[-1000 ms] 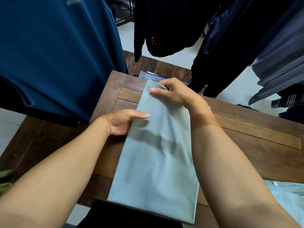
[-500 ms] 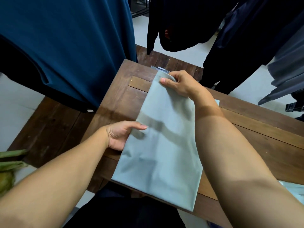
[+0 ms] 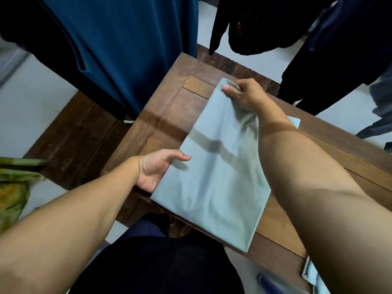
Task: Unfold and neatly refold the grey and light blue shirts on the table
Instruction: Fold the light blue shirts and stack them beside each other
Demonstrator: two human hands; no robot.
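Light blue shirt (image 3: 214, 177), folded panel, lying near-to-far on the tabletop (image 3: 176, 98): my right hand (image 3: 244, 94) pinches its far corner, my left hand (image 3: 157, 168) grips its left edge, thumb on top; I should tension evenly and square edges before folding.

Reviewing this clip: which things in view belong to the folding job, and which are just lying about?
Job: light blue shirt, folded on the wooden table; left hand gripping its side edge; right hand pinching its far corner.
Lying about: teal hanging garment; black hanging garment; green cloth at left.
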